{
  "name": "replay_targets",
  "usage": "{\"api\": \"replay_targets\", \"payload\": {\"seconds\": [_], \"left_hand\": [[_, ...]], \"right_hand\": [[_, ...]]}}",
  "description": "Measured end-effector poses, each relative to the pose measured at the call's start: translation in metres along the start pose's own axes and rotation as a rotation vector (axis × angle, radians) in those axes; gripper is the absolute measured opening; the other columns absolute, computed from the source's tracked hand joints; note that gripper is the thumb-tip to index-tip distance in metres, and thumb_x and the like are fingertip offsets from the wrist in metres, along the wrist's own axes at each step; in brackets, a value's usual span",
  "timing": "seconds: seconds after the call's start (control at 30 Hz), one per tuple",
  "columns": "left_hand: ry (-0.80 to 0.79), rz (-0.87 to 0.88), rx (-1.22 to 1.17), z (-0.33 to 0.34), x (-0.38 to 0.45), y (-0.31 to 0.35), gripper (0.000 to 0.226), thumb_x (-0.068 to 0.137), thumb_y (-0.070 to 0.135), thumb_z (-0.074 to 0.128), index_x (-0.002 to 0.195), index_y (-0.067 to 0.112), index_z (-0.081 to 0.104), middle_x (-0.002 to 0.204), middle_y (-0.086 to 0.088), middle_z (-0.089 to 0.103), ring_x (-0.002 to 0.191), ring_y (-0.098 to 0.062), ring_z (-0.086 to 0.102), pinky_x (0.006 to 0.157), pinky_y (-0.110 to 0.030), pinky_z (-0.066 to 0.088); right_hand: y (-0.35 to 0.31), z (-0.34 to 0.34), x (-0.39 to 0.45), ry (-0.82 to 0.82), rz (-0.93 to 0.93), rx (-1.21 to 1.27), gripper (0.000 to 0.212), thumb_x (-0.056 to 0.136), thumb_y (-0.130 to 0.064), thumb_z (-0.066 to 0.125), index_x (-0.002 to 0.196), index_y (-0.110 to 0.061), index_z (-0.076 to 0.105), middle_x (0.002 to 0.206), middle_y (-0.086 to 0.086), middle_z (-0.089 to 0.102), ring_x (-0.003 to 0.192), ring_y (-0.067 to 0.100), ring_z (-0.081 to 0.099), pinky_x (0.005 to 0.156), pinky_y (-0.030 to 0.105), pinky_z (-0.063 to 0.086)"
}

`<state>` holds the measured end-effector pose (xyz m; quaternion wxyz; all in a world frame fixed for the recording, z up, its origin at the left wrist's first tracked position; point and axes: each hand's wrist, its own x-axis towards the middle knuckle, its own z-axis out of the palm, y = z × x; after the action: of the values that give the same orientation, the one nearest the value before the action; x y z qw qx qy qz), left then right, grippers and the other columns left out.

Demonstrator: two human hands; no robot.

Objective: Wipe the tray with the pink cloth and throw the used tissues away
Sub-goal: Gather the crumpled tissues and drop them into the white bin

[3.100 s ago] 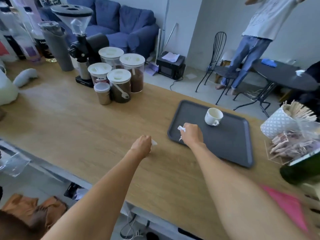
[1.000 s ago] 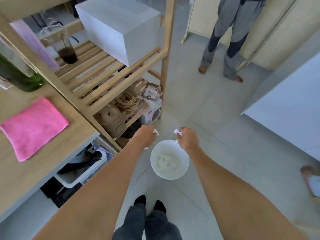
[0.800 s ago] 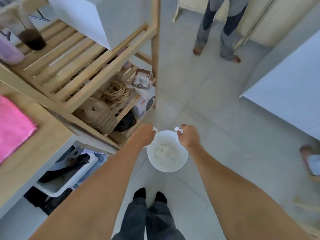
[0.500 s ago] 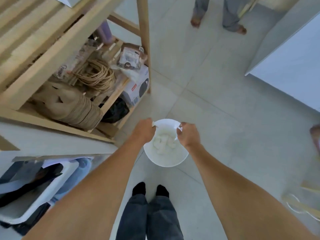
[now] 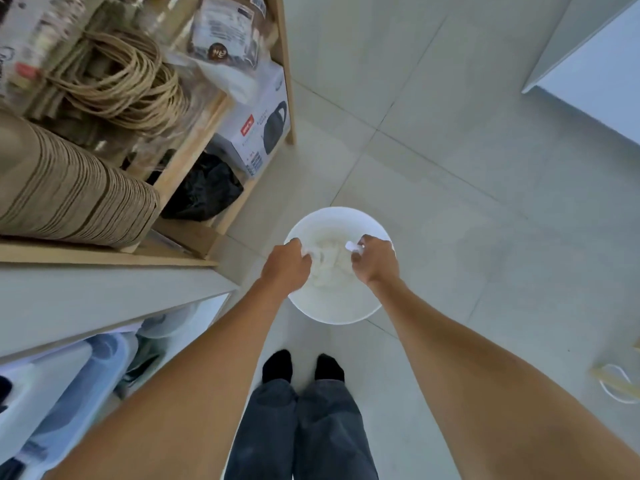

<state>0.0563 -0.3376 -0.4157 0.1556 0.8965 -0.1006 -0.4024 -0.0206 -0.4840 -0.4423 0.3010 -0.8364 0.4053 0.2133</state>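
Note:
A round white bin (image 5: 337, 308) stands on the tiled floor in front of my feet, with crumpled white tissues (image 5: 329, 263) inside. My left hand (image 5: 285, 266) hovers over the bin's left rim, fist closed on a scrap of white tissue that barely shows at the fingers. My right hand (image 5: 374, 263) is over the right rim, closed on a small white tissue (image 5: 351, 246) sticking out at the thumb. The tray and the pink cloth are out of view.
A wooden shelf unit (image 5: 221, 109) stands at the left with coiled rope (image 5: 117, 77), stacked brown paper (image 5: 69, 199), a white box (image 5: 258, 133) and a black bag (image 5: 202, 190). Plastic bins (image 5: 65, 386) sit under the counter. A white cabinet (image 5: 595, 71) is at the far right.
I turned from the counter and tray to the floor bin. Both hands, each holding a tissue, have dropped lower and now sit over the bin's rim. The pink cloth has left the view.

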Motion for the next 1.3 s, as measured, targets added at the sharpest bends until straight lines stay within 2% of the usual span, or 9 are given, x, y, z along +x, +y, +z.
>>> {"api": "replay_targets", "payload": {"seconds": [0.07, 0.17, 0.33, 0.5, 0.6, 0.8, 0.97, 1.1, 1.3], "left_hand": [[-0.023, -0.01, 0.008, 0.005, 0.0, -0.004, 0.034, 0.096, 0.028, 0.045, 0.117, 0.002, 0.051, 0.122, -0.022, 0.059, 0.109, -0.039, 0.057, 0.087, -0.039, 0.048], [-0.039, -0.028, 0.017, 0.007, -0.001, -0.008, 0.034, 0.096, 0.028, 0.045, 0.118, 0.003, 0.05, 0.122, -0.021, 0.059, 0.108, -0.039, 0.057, 0.086, -0.038, 0.048], [-0.042, -0.033, 0.026, 0.001, -0.003, -0.007, 0.036, 0.096, 0.025, 0.044, 0.125, 0.004, 0.047, 0.125, -0.02, 0.057, 0.11, -0.037, 0.056, 0.089, -0.041, 0.048], [-0.116, -0.056, 0.038, 0.0, -0.002, 0.004, 0.046, 0.095, 0.027, 0.046, 0.134, 0.004, 0.038, 0.133, -0.018, 0.051, 0.116, -0.036, 0.052, 0.091, -0.04, 0.046], [-0.134, -0.103, -0.079, 0.003, 0.0, 0.015, 0.058, 0.094, 0.032, 0.049, 0.141, 0.004, 0.03, 0.141, -0.018, 0.042, 0.125, -0.036, 0.047, 0.098, -0.04, 0.042], [-0.185, -0.17, -0.266, 0.012, 0.001, 0.033, 0.078, 0.09, 0.057, 0.045, 0.15, 0.015, 0.019, 0.154, -0.012, 0.027, 0.136, -0.031, 0.037, 0.107, -0.039, 0.035], [-0.115, -0.159, -0.139, 0.002, -0.007, 0.025, 0.069, 0.097, 0.05, 0.033, 0.151, 0.01, 0.018, 0.154, -0.016, 0.022, 0.14, -0.034, 0.03, 0.115, -0.045, 0.03], [-0.052, -0.126, 0.028, -0.016, -0.02, 0.019, 0.066, 0.097, 0.047, 0.036, 0.148, 0.006, 0.024, 0.151, -0.016, 0.028, 0.138, -0.033, 0.032, 0.113, -0.048, 0.032], [0.02, -0.039, 0.17, -0.049, -0.053, 0.035, 0.07, 0.097, 0.047, 0.038, 0.15, 0.007, 0.015, 0.159, -0.013, 0.016, 0.145, -0.03, 0.021, 0.117, -0.046, 0.025]], "right_hand": [[0.0, 0.003, 0.004, -0.076, 0.024, 0.009, 0.039, 0.09, -0.026, 0.054, 0.127, -0.015, 0.051, 0.118, 0.013, 0.061, 0.108, 0.03, 0.06, 0.079, 0.031, 0.045], [0.0, 0.003, 0.005, -0.202, 0.062, 0.043, 0.063, 0.092, -0.037, 0.052, 0.147, -0.02, 0.028, 0.133, 0.014, 0.054, 0.122, 0.029, 0.053, 0.097, 0.037, 0.044], [0.002, -0.004, 0.002, -0.278, 0.084, 0.016, 0.068, 0.096, -0.041, 0.044, 0.153, -0.025, 0.012, 0.145, 0.012, 0.043, 0.13, 0.03, 0.046, 0.105, 0.041, 0.04], [0.013, -0.008, -0.004, -0.267, 0.095, 0.0, 0.062, 0.099, -0.036, 0.04, 0.153, -0.024, 0.012, 0.149, 0.011, 0.039, 0.135, 0.03, 0.041, 0.107, 0.04, 0.037], [0.023, -0.009, -0.006, -0.254, 0.106, -0.002, 0.061, 0.099, -0.035, 0.039, 0.153, -0.023, 0.014, 0.151, 0.01, 0.036, 0.136, 0.03, 0.038, 0.108, 0.04, 0.036], [0.042, -0.009, -0.016, -0.218, 0.122, -0.023, 0.059, 0.098, -0.035, 0.04, 0.151, -0.022, 0.018, 0.147, 0.013, 0.04, 0.133, 0.032, 0.042, 0.106, 0.04, 0.039], [0.048, -0.015, -0.029, -0.213, 0.122, -0.033, 0.058, 0.098, -0.033, 0.04, 0.151, -0.02, 0.019, 0.145, 0.014, 0.042, 0.133, 0.032, 0.042, 0.104, 0.04, 0.039], [0.04, -0.035, -0.04, -0.179, 0.094, -0.053, 0.058, 0.098, -0.033, 0.04, 0.151, -0.02, 0.019, 0.145, 0.013, 0.04, 0.133, 0.031, 0.041, 0.105, 0.041, 0.038], [0.012, -0.078, -0.069, -0.127, 0.018, -0.084, 0.058, 0.098, -0.033, 0.041, 0.15, -0.02, 0.02, 0.149, 0.01, 0.032, 0.134, 0.031, 0.04, 0.106, 0.043, 0.038]]}}
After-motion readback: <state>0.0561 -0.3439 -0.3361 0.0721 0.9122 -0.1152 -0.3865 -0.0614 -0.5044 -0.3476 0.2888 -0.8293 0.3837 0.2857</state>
